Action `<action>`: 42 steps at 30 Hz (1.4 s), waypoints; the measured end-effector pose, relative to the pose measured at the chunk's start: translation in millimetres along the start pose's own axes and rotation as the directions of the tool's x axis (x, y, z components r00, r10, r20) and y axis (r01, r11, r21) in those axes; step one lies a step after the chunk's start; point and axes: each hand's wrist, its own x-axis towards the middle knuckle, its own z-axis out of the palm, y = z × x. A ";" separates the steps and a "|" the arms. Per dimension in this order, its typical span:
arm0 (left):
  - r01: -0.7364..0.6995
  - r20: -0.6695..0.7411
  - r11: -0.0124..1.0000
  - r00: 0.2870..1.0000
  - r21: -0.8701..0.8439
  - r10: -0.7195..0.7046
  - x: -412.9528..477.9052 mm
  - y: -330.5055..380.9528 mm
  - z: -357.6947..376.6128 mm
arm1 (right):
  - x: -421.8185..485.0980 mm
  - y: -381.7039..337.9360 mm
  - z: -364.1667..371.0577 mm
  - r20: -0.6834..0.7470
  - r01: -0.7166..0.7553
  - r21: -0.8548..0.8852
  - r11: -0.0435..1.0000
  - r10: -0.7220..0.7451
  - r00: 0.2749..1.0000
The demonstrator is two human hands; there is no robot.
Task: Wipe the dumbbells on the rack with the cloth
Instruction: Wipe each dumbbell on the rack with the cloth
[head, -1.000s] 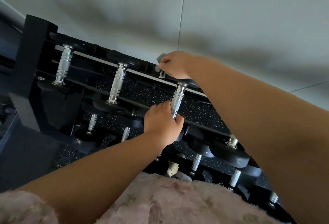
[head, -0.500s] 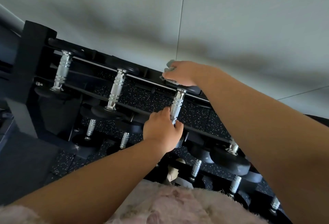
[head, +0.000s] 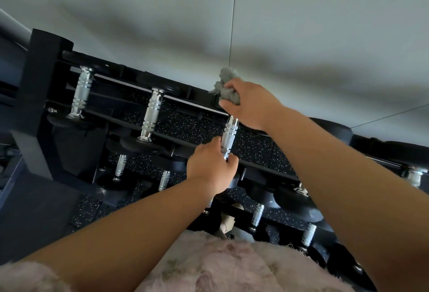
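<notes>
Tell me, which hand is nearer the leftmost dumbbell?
Left. The left hand grips a handle two dumbbells right of the leftmost dumbbell; the right hand is farther right.

We find no readable text, label, brand or number on the dumbbells (head: 228,135), the rack (head: 44,87) or the cloth (head: 226,88).

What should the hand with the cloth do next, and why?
Probably bring the cloth down onto the dumbbell handle. The right hand holds it bunched just above, while the left hand grips the handle's lower end.
</notes>
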 end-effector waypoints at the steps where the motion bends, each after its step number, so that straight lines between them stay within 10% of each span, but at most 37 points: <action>1: -0.001 0.002 1.000 1.000 0.003 0.001 -0.3 -0.1 -0.4 | 7.2 -0.2 -5.2 0.058 -0.052 0.059 0.997 0.049 0.997; 11: 0.028 -0.025 0.999 0.999 0.027 -0.027 1.2 1.1 7.4 | 34.5 -40.2 23.1 0.039 0.067 -0.546 0.835 -0.054 0.998; 15: 0.016 -0.024 1.000 1.000 -0.006 -0.016 4.2 -5.1 9.7 | 11.2 -19.9 7.1 -0.055 -0.060 -0.145 0.988 0.053 0.997; 20: 0.001 -0.004 0.999 1.000 -0.046 -0.001 6.9 -8.6 11.9 | -17.9 20.2 13.0 -0.122 -0.196 0.409 0.891 0.266 0.956; 42: -0.052 -0.075 0.998 0.996 -0.042 0.049 11.3 -15.5 16.8 | -125.1 4.1 45.3 -0.280 -0.416 0.615 0.670 0.679 0.679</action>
